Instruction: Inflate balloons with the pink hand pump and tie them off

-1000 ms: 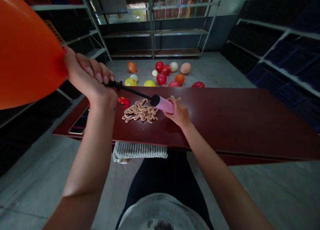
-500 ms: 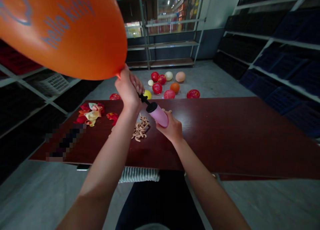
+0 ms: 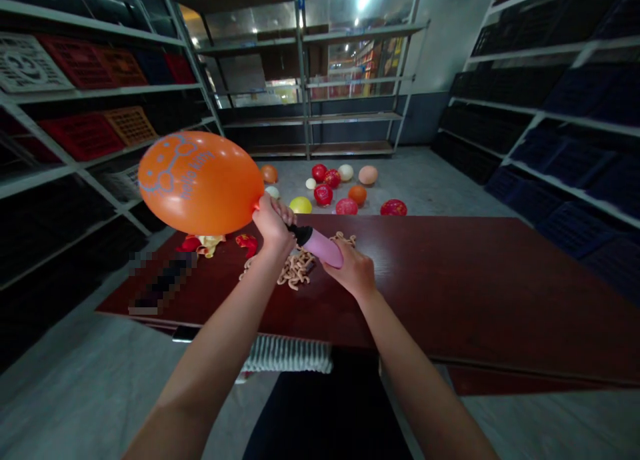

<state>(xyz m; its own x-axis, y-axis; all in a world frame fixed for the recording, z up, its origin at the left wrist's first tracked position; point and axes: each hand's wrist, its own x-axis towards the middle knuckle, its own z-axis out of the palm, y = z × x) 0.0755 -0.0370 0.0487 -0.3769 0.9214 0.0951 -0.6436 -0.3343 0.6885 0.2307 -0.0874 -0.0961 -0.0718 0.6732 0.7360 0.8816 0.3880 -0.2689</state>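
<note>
An inflated orange balloon (image 3: 203, 183) with blue "hello kitty" print points left from my left hand (image 3: 274, 221). That hand is closed round the balloon's neck and the black nozzle end of a pink hand pump (image 3: 324, 248). My right hand (image 3: 354, 270) grips the pink barrel of the pump at its other end. Under the pump a pile of small beige curved pieces (image 3: 296, 271) lies on the dark red table (image 3: 450, 280). Uninflated balloons (image 3: 213, 245) in red and cream lie on the left part of the table, partly behind the orange balloon.
A red uninflated balloon (image 3: 247, 245) lies near the pile. Several inflated balloons (image 3: 323, 195) rest on the floor beyond the table. A blurred dark object (image 3: 167, 280) is at the table's left. Shelves with crates (image 3: 83, 137) stand on both sides, and a rack (image 3: 350, 117) at the back.
The orange balloon looks smaller and sits lower and farther from the camera. Pump and hands are closer together, with less black rod showing. The view has tilted up, showing more shelving.
</note>
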